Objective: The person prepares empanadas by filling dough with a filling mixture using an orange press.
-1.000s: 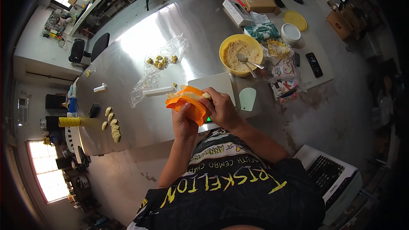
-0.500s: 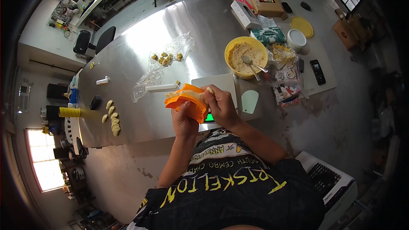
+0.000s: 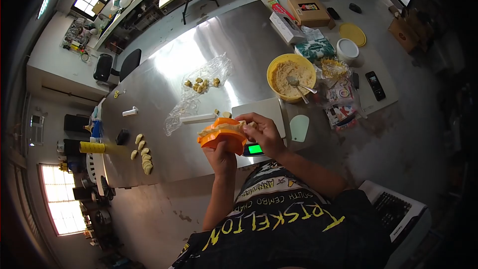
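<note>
My left hand [image 3: 220, 158] is closed around an orange hinged dough press [image 3: 230, 142], held partly folded above the table's near edge. Pale dough [image 3: 211, 130] shows between its two halves and sticks out along the rim. At the press's right end, the fingers of my right hand [image 3: 266, 133] pinch a bit of that dough. Just beyond my hands lies a kitchen scale [image 3: 269, 112] with a lit green display. On the left part of the table, several pale half-moon dough pieces [image 3: 146, 162] lie in a short row.
A yellow bowl [image 3: 271, 79] holds crumbly dough and spoons. Clumps of filling [image 3: 200, 85] rest on crumpled plastic wrap [image 3: 174, 119], near a white rolling pin [image 3: 196, 118]. A pale scraper [image 3: 299, 128] lies right of the scale. Packets, boxes and a phone [image 3: 375, 85] crowd the right side.
The camera view has shifted, so everything sits lower and further right. The press looks more folded, and my right fingers have moved along the dough at its right end.
</note>
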`<state>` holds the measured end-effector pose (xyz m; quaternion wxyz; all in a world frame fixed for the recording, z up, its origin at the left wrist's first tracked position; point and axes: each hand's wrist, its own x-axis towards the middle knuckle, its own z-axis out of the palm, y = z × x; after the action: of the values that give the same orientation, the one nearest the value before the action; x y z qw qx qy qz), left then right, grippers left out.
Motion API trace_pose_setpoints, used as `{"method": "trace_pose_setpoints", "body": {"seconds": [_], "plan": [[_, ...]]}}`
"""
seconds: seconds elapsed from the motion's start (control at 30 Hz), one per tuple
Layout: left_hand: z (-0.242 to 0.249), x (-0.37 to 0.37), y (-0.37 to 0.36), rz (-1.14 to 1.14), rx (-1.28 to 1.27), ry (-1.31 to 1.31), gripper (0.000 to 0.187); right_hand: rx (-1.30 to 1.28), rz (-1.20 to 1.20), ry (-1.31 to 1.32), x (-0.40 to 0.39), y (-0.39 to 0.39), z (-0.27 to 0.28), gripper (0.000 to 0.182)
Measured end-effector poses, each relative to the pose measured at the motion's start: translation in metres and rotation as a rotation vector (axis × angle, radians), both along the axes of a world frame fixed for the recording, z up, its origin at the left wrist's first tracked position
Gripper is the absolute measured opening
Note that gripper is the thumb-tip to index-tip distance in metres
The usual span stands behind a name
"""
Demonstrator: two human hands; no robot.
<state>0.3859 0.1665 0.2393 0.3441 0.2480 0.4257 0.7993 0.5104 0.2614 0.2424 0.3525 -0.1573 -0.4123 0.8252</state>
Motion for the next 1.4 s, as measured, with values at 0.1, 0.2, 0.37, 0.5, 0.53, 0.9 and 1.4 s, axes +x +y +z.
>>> {"method": "trace_pose_setpoints", "body": {"seconds": [0.1,0.2,0.37,0.5,0.53,0.9,1.4], "plan": [[0.003,0.004,0.006,0.024,-0.01,-0.122,0.045,0.412,-0.256,-0.114,-0.004,0.001,-0.008,0.027],[-0.001,0.004,0.006,-0.004,-0.029,-0.157,0.043,0.677,-0.299,-0.267,0.007,0.012,-0.006,0.027],[0.0,0.005,0.008,-0.03,-0.039,-0.176,0.04,0.88,-0.34,-0.295,0.012,0.017,-0.004,0.012],[0.004,0.01,0.011,-0.061,-0.021,-0.17,0.041,0.896,-0.377,-0.246,0.016,0.018,0.0,0.011],[0.005,0.01,0.013,-0.072,-0.021,-0.163,0.042,0.855,-0.34,-0.26,0.02,0.019,0.004,0.01],[-0.003,0.016,0.012,-0.079,-0.069,-0.381,0.044,0.011,0.005,-0.031,0.033,0.027,0.012,0.008],[-0.006,0.026,0.011,0.039,0.027,-0.112,0.038,0.383,-0.098,-0.2,0.022,-0.003,-0.023,0.008]]}}
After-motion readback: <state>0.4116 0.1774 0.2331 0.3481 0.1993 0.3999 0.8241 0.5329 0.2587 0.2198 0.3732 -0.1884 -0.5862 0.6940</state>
